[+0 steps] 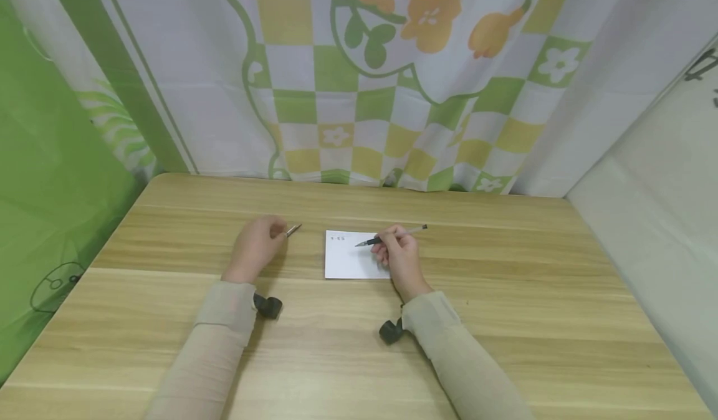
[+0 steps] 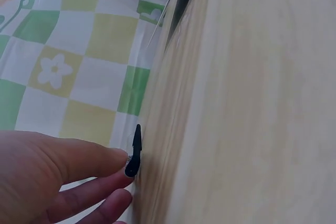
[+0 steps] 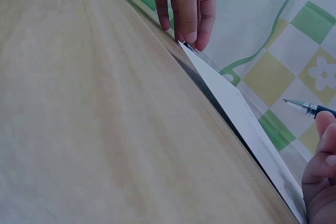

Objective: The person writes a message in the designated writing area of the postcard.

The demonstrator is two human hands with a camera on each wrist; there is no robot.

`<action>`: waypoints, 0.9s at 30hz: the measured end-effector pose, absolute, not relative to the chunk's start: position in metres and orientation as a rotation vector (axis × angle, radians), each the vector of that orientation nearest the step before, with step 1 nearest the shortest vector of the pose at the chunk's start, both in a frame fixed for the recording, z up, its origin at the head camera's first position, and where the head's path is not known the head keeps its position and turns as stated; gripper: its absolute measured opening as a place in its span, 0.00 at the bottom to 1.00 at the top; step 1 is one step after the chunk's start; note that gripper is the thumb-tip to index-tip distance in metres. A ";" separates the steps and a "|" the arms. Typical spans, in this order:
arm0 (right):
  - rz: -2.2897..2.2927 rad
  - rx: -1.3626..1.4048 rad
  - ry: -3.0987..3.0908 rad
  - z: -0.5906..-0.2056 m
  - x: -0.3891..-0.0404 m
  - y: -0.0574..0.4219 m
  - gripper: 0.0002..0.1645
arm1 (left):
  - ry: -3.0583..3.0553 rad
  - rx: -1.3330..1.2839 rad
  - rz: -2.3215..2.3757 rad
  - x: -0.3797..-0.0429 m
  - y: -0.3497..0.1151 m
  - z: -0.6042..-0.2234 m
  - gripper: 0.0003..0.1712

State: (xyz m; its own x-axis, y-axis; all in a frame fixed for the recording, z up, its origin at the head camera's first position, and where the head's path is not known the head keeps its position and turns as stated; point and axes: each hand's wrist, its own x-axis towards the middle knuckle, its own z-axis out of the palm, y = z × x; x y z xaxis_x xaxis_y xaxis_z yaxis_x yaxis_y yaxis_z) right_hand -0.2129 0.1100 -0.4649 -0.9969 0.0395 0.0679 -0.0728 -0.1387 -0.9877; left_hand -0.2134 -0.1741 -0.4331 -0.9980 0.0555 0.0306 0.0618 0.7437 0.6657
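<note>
My right hand [image 1: 402,255] grips a gel pen [image 1: 368,242] with a clear barrel and a dark grip. The pen's bare tip points left over a white notepad [image 1: 350,264], which bears small reddish marks near its top left corner. The right wrist view shows the pen tip [image 3: 296,104] raised off the paper. Left of the pad, my left hand [image 1: 255,245] pinches a black pen cap [image 2: 135,157] between thumb and fingers, close over the table. In the left wrist view the cap's clip points upward.
The wooden table [image 1: 314,357] runs back to a checkered, flowered curtain [image 1: 336,96]. Green cloth [image 1: 50,158] hangs at the left, and a pale surface [image 1: 662,177] stands at the right. A small black camera [image 1: 269,306] is strapped at the left wrist, another [image 1: 391,331] at the right.
</note>
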 end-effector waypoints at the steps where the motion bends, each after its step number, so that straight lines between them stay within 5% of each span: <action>1: 2.318 0.036 -2.008 -0.465 -0.213 0.110 0.12 | -2.924 -0.097 -1.129 -0.214 -0.175 -0.434 0.16; 27: 2.295 0.074 -2.039 -0.467 -0.213 0.110 0.11 | -2.929 -0.114 -1.069 -0.219 -0.174 -0.443 0.12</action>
State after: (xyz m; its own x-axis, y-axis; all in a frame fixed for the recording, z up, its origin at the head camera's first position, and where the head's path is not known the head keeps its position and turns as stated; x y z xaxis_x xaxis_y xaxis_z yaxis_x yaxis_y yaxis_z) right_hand -0.2132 0.1100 -0.4666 -0.9963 0.0207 0.0830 -0.0849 -0.1166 -0.9895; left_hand -0.2193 -0.1742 -0.4429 -0.9971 0.0612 0.0455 0.0762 0.7624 0.6426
